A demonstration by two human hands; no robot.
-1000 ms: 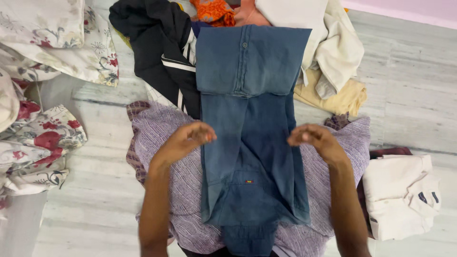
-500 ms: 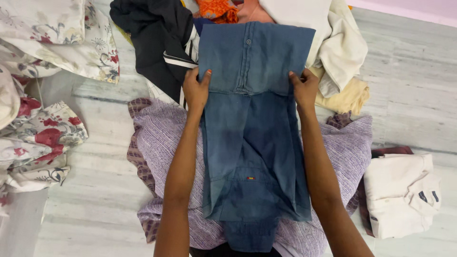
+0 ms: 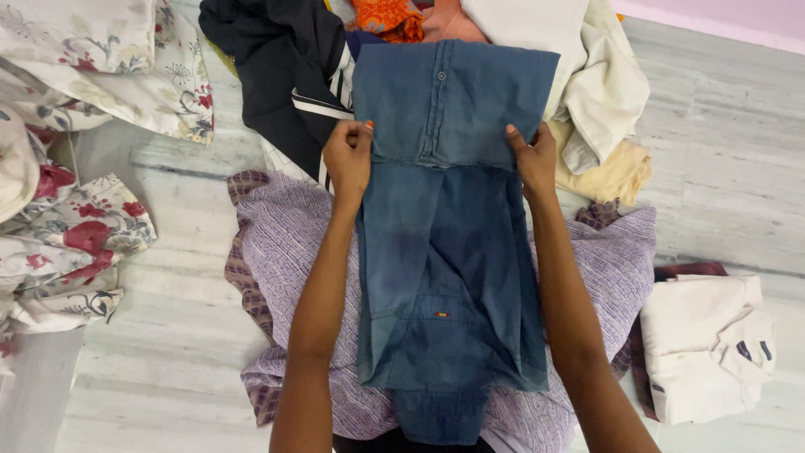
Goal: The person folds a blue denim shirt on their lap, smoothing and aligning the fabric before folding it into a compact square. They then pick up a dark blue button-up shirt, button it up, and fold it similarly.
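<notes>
A blue denim shirt (image 3: 444, 252) lies lengthwise on a purple woven cloth (image 3: 285, 243), its far end folded back into a flap. My left hand (image 3: 348, 159) pinches the left edge of that folded flap. My right hand (image 3: 532, 158) grips the flap's right edge. Both arms reach forward along the two sides of the shirt.
A heap of clothes sits beyond the shirt: a black garment with white stripes (image 3: 277, 75), orange fabric (image 3: 381, 17), cream and yellow pieces (image 3: 599, 101). Floral bedding (image 3: 75, 168) lies at the left. A folded white shirt (image 3: 708, 344) rests at the right on the grey marble floor (image 3: 721, 168).
Both hands moved forward from the middle of the shirt to the folded flap and took hold of its edges. Since half a second ago they have barely shifted.
</notes>
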